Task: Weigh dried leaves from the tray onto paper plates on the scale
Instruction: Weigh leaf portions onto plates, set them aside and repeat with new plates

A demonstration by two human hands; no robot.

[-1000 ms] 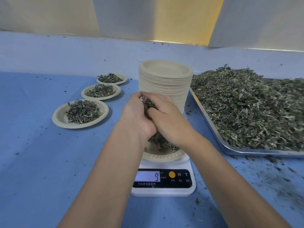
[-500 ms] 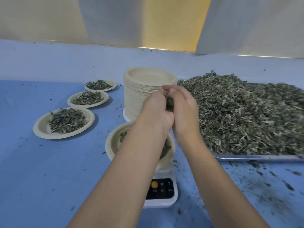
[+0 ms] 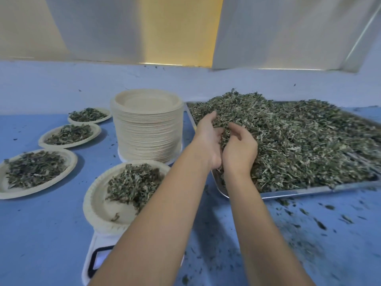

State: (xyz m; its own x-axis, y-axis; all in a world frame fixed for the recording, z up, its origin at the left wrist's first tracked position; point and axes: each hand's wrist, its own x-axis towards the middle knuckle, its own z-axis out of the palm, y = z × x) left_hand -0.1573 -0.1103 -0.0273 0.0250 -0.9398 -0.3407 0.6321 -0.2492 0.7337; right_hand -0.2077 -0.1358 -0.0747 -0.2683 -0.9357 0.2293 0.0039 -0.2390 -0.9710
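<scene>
The dried leaves point(image 3: 299, 145) lie heaped in the metal tray point(image 3: 309, 190) at the right of the blue surface point(image 3: 41, 234). At its near-left corner the hands are together, scooping a clump: left hand point(image 3: 208, 139) pressing with fairly straight fingers, right hand point(image 3: 240, 149) curled round it. Just left, a partly filled paper plate point(image 3: 97, 207) sits on the scale point(image 3: 90, 263), before a plate stack point(image 3: 148, 129).
</scene>
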